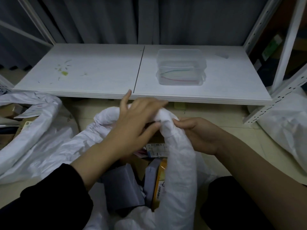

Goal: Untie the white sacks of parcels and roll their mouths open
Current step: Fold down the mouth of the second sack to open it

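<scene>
We grip the rolled rim of the sack (pixel 179 163) at its far edge, left hand (pixel 132 123) and right hand (pixel 196 135) fingers both pinched on it, turning it outward so the parcels (pixel 121 185) inside show.

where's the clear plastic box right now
In the head view, the clear plastic box sits on the white shelf board, right of its centre seam, beyond both hands.
</scene>
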